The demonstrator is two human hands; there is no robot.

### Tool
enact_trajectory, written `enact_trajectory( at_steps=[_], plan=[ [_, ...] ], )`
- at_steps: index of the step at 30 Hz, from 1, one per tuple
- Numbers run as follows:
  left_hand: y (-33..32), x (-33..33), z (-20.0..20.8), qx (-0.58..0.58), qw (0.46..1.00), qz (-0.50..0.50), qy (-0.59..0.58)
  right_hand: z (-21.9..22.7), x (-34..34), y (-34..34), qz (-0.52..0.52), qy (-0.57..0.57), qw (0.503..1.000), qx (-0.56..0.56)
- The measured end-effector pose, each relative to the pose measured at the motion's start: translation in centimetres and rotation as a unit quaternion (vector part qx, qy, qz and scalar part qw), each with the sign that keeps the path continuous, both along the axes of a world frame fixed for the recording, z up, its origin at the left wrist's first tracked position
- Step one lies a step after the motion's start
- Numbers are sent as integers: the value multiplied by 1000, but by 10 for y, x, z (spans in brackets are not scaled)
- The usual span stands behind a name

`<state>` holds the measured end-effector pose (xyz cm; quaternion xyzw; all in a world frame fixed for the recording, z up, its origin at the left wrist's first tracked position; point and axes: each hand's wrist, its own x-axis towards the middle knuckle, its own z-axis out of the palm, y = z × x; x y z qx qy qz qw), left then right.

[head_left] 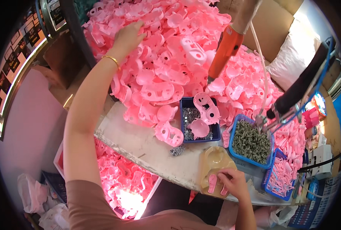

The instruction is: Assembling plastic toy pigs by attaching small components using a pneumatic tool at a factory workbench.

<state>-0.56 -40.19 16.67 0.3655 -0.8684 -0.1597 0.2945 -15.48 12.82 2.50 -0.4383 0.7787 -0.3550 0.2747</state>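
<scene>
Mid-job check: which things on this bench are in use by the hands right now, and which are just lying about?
In use:
- left hand, reaching into the pile of pink plastic shells
- right hand, on a small pink piece in the beige jig

Lying about:
- hanging orange screwdriver
- blue tray of silver screws
- blue tray of dark screws
- white bags

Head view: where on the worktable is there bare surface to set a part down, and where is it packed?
One bare strip of the worktable runs along its near edge, bordered by the pink parts pile, the dark blue screw tray and the beige jig. Everything behind is buried in pink parts; the right side is crowded with the blue bin of grey pieces and a blue basket.
</scene>
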Motion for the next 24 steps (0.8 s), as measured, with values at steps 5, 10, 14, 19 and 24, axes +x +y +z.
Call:
enact_trajectory(
  at_steps=[5,10,14,19,24],
  plan=[
    [-36,-34,-13,-256,897,238,-272,-4,0,1,3,13,1000,-7],
    [-69,-54,-36,-209,901,256,-282,-7,-2,4,4,-33,999,12],
    [-101,-52,-66,-300,874,291,-246,-9,-4,2,14,-58,998,29],
    [-83,-45,-58,-249,934,121,-224,-10,-6,1,-23,-127,992,11],
    [-42,-13,-66,-342,927,-53,-142,-12,-6,-2,-37,-127,991,8]
  ],
)
